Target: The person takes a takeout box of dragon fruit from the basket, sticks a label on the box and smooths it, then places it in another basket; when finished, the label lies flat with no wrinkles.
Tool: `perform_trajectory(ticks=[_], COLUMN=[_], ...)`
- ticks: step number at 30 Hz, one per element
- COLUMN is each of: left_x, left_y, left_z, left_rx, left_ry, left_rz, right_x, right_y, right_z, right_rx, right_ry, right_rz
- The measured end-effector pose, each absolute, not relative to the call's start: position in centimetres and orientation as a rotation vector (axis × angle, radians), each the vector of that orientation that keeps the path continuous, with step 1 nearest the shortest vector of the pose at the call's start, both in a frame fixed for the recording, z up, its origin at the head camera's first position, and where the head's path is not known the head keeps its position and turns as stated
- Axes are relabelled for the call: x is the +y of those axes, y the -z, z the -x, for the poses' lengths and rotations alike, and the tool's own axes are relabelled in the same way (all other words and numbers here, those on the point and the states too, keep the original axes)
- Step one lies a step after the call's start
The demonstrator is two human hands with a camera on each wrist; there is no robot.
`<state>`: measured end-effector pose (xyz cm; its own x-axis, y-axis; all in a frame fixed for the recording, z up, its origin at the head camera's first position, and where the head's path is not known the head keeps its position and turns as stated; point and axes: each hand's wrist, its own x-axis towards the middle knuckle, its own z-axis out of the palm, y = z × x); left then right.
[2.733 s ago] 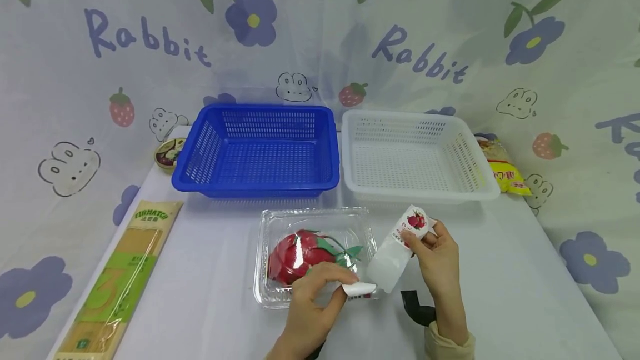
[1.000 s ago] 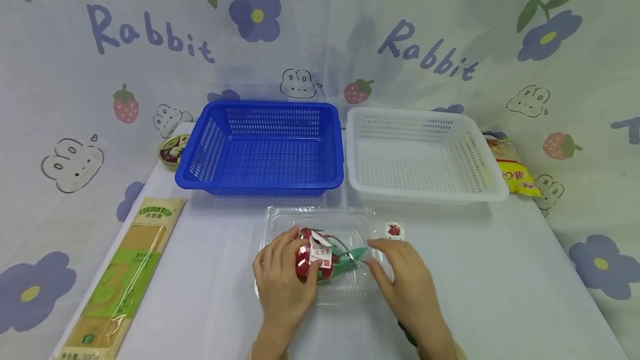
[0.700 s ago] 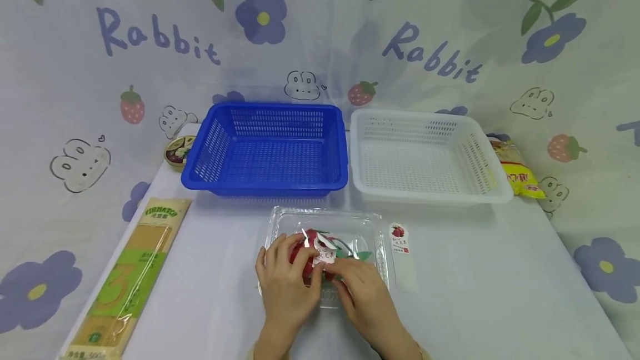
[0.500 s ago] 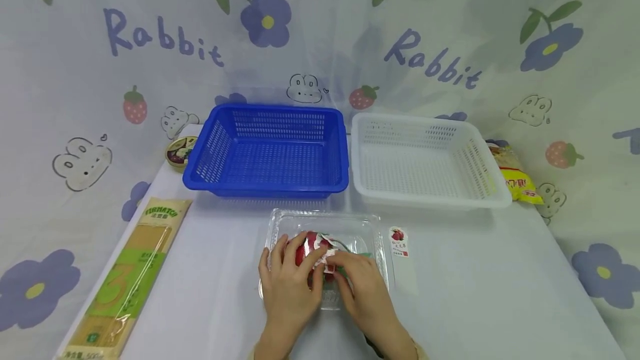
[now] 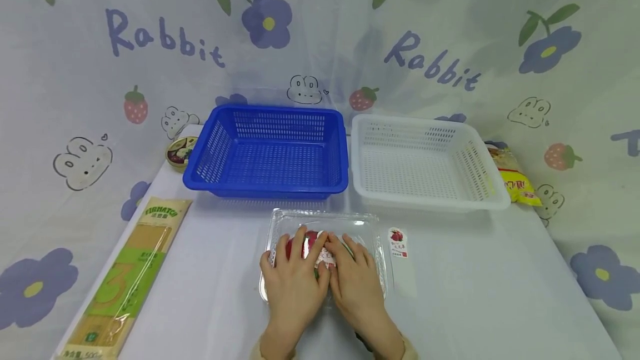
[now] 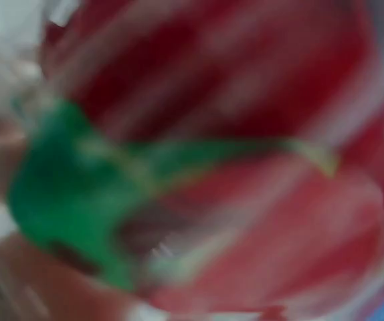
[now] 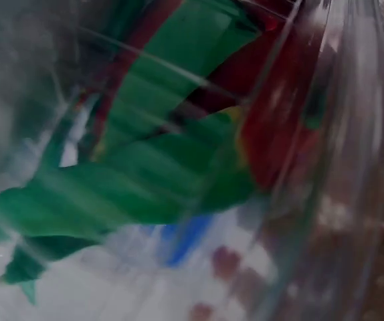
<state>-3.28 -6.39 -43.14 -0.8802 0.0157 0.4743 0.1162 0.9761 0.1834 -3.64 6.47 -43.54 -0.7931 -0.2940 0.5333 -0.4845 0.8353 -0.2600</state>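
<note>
Rabbit-print cloth (image 5: 320, 15) hangs behind a white-covered bench (image 5: 480, 304). Left grip (image 5: 297, 285) and right grip (image 5: 357, 279) rest side by side on a clear box (image 5: 350, 218), fingers fairly straight and spread, holding nothing. At their inner fingertips, partly covered, is a white label (image 5: 326, 257), on the lid above red fruit (image 5: 311, 239) inside. It appears to be placed, with pressing it flat seemingly all that is left; whether its edges are down I cannot tell, as fingers hide them and both wrist views blur. Just right of the box, a strip (image 5: 404, 279) bearing another label lies on the bench. Farther out stand the blue basket (image 5: 265, 189) and white basket (image 5: 435, 204), with noodles (image 5: 122, 282) well to the left.
</note>
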Motion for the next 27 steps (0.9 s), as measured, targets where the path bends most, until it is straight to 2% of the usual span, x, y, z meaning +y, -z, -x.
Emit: perform_trajectory(ticks=[7,14,19,27], left_x=[-6.6,-8.4,-10.2,-11.6], left_y=[42.8,42.6,42.6,42.6], left_z=[3.5,3.3,3.0,3.4], left_rx=[-2.719,-2.749,-2.830,-2.836], left_ry=[0.312,0.491,0.724,1.031], left_rz=[0.028,0.032,0.015,0.076], right_x=[6.4,7.6,9.0,10.9], right_y=[43.0,42.8,43.2,44.0], right_z=[3.4,3.3,3.3,2.6], right_rx=[-2.796,-2.915,-2.935,-2.886], right_ry=[-0.330,-0.350,-0.536,-1.113], right_rz=[-0.517,-0.383,-0.307,-0.156])
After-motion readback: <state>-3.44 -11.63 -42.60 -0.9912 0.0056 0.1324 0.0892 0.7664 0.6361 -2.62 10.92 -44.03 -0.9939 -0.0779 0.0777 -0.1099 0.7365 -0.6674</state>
